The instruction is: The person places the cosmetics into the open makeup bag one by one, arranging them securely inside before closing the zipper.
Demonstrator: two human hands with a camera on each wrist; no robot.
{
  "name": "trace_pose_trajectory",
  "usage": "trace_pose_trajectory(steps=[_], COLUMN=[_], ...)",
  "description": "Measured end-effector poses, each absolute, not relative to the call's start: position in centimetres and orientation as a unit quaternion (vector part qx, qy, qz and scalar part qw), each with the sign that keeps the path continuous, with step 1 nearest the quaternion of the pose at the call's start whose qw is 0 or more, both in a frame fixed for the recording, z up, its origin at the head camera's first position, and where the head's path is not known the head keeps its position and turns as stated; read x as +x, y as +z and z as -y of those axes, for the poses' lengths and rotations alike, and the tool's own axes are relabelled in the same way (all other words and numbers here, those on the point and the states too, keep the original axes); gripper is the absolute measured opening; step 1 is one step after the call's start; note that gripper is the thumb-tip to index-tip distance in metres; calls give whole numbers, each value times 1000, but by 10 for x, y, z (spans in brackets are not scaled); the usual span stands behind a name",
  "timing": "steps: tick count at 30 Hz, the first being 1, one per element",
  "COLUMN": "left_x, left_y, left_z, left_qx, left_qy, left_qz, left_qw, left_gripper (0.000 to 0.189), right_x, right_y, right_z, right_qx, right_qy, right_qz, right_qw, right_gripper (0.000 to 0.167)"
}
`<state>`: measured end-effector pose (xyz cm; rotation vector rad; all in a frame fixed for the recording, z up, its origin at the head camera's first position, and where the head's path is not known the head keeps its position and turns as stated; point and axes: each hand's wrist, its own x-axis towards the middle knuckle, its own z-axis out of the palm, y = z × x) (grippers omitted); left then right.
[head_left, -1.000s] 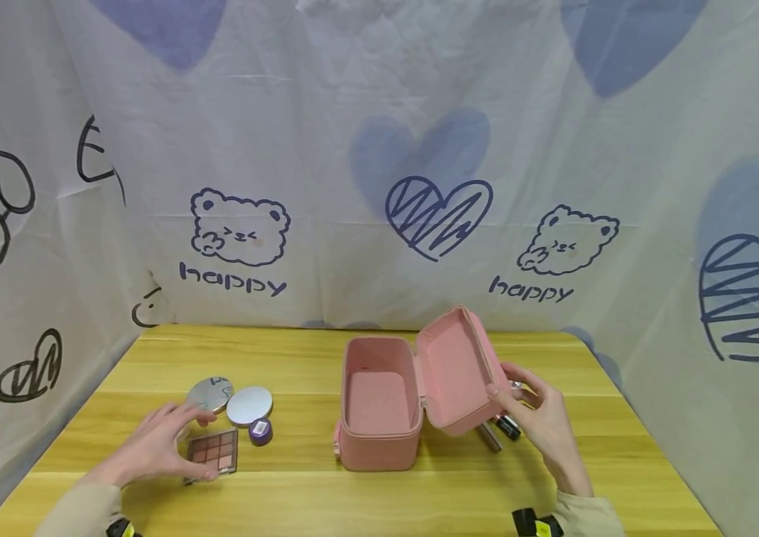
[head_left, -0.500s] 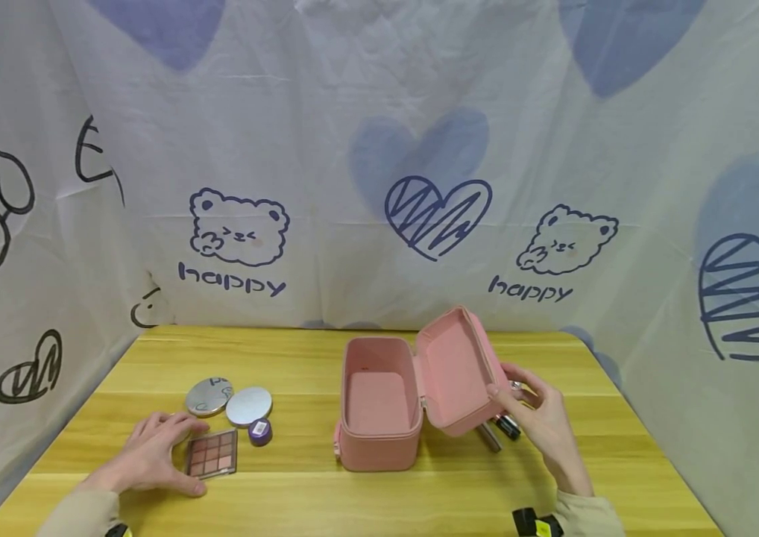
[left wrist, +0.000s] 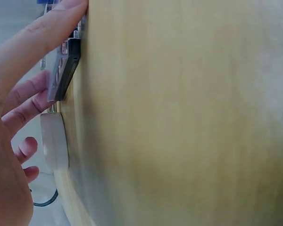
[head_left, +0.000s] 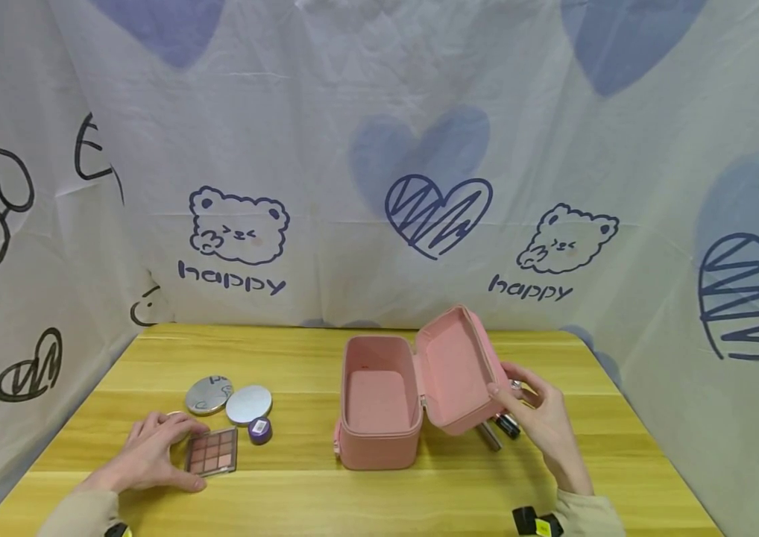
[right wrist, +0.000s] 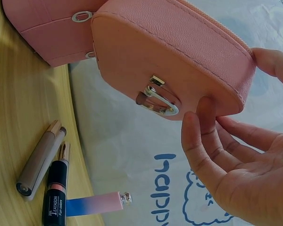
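My left hand point(head_left: 151, 455) lies at the table's left around the left side of an eyeshadow palette point(head_left: 213, 452), thumb at its near edge and fingertips at its far edge. In the left wrist view the palette point(left wrist: 65, 70) lies low on the table between thumb and fingers. At the middle stands a pink makeup case point(head_left: 379, 447), its lid swung out to the right. My right hand point(head_left: 540, 425) holds the lid point(head_left: 456, 373) by its outer end, thumb on the rim and fingers on the outer face, as the right wrist view shows too.
Two round silver compacts point(head_left: 249, 405) and a small purple jar point(head_left: 260, 430) sit beyond the palette. A pale round item point(left wrist: 54, 141) is partly behind the left fingers. Under the lid lie several cosmetic tubes point(right wrist: 41, 160), one with a black cap. A printed cloth hangs behind.
My left hand has come down and slightly left, from above the palette to its edges, then stayed there. The right hand and the lid have not visibly moved.
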<state>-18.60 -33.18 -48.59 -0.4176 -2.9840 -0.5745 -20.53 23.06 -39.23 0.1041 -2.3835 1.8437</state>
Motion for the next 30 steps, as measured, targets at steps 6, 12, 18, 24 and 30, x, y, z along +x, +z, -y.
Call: trace_pose_trajectory(steps=[6,12,18,24,30], left_x=[-184,-183,-185,-192,-200], left_y=[-487,-484,-475,-463,-451], left_z=[333,331,324,317,307], left_qx=[-136,-130,-123,-116,-107], left_qy=[-208,-254,-298,-342,-386], left_qz=[967,957,946,932,916], left_qw=[48,58,47,19,-7], left_gripper=[74,71,69,70,71], right_x=[-206,-206,-206,-206,-206], right_y=[-392,-393,-394,-394,-394], right_z=[-230,-230,-231,-231,-231], right_qx=[33,38,41,40,38], right_qy=[611,613,608,609,609], right_qz=[789,787,790,789,789], right_qw=[59,61,66,66,66], right_gripper=[53,52,52,52,52])
